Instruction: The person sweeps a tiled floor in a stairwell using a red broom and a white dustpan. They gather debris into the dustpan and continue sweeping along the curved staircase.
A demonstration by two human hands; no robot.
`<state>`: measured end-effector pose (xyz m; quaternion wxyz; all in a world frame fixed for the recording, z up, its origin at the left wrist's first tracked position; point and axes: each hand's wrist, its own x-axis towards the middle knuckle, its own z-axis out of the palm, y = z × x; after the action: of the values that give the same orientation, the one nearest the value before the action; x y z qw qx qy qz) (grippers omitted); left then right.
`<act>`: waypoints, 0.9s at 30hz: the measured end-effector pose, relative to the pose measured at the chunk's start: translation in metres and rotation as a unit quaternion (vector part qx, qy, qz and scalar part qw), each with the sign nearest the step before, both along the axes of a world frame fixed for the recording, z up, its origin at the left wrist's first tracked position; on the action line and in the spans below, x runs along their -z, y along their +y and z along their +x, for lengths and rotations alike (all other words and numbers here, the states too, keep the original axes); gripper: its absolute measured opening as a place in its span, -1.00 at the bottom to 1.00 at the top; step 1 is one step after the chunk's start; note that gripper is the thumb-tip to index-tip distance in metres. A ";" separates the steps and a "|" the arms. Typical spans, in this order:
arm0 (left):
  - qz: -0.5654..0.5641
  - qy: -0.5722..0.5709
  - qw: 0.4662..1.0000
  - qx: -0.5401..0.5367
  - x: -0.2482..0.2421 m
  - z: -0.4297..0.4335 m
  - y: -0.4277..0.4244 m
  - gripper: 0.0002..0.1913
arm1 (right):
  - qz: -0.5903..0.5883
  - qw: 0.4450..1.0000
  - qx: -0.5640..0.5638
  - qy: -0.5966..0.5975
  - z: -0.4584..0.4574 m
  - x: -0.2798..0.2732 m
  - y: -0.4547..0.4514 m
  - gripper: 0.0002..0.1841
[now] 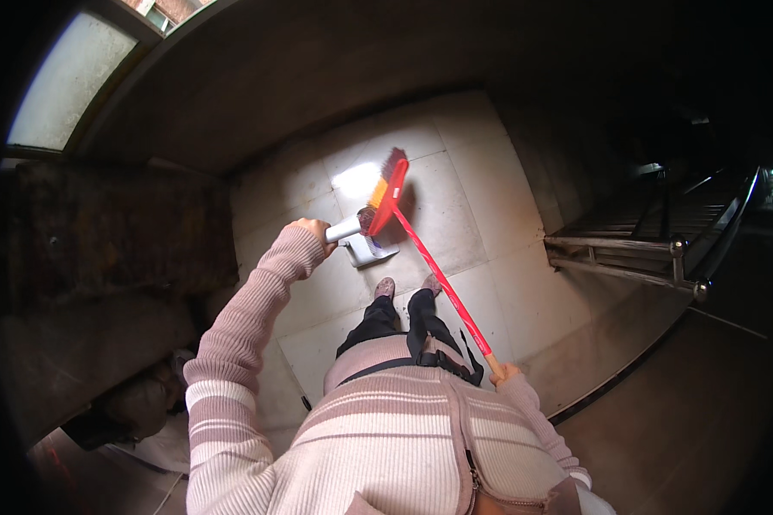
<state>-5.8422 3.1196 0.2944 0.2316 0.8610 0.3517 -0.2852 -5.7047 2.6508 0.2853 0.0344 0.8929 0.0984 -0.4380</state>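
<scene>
My left hand (317,234) is closed on the grey handle of a dustpan (372,251), whose pan has comb-like teeth along its back and is low over the tiled floor. My right hand (504,374) grips the end of the red handle of a broom (439,277), close to my waist. The broom's red head, with yellow and dark reddish bristles, is tilted up beside the dustpan's handle. Its lower bristles overlap the top of that handle in view; whether they touch, I cannot tell.
Both my feet stand on the pale tiled floor (528,296) just behind the dustpan. A metal stair railing (618,244) stands at the right, by a step edge. A dark wall rises ahead, and dark bulky items lie at the lower left.
</scene>
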 end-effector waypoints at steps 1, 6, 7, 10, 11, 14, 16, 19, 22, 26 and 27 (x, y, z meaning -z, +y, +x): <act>-0.003 -0.018 1.000 -0.006 -0.001 -0.007 0.000 -0.72 | -0.010 1.000 -0.020 -0.007 -0.002 -0.009 0.012 -0.66; -0.006 -0.019 0.998 -0.064 -0.001 -0.034 -0.004 -0.71 | -0.044 0.993 -0.106 -0.021 -0.018 -0.010 0.035 -0.63; -0.009 -0.020 0.996 -0.087 -0.002 -0.040 -0.006 -0.71 | -0.057 0.992 -0.114 -0.017 -0.019 -0.010 0.040 -0.66; -0.011 -0.042 0.981 -0.188 0.003 -0.060 -0.019 -0.69 | -0.086 0.988 -0.130 -0.005 -0.026 -0.014 0.052 -0.72; -0.012 -0.046 0.975 -0.218 0.003 -0.063 -0.023 -0.69 | -0.091 0.987 -0.131 0.000 -0.028 -0.015 0.053 -0.72; -0.015 -0.066 0.960 -0.273 0.006 -0.073 -0.032 -0.66 | -0.083 0.989 -0.120 0.019 -0.030 -0.029 0.054 -0.72; -0.016 -0.083 0.944 -0.318 0.007 -0.079 -0.038 -0.66 | -0.072 0.990 -0.120 0.022 -0.027 -0.043 0.052 -0.72; -0.017 -0.089 0.924 -0.372 0.006 -0.087 -0.040 -0.66 | -0.059 0.989 -0.132 0.001 -0.030 -0.068 0.041 -0.70; 0.025 -0.093 0.902 -0.421 0.017 -0.098 -0.050 -0.66 | -0.050 0.989 -0.138 -0.028 -0.033 -0.113 0.038 -0.67; 0.023 -0.228 0.767 -0.599 0.029 -0.122 -0.060 -0.66 | -0.037 0.994 -0.083 -0.056 -0.039 -0.179 0.044 -0.66; 0.004 -0.249 0.734 -0.631 0.036 -0.123 -0.066 -0.67 | -0.039 0.994 -0.067 -0.071 -0.037 -0.186 0.038 -0.66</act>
<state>-5.9651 3.0536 0.2582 0.4339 0.4825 0.7454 0.1528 -5.7421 2.6889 0.4713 0.1051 0.9113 0.1378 -0.3736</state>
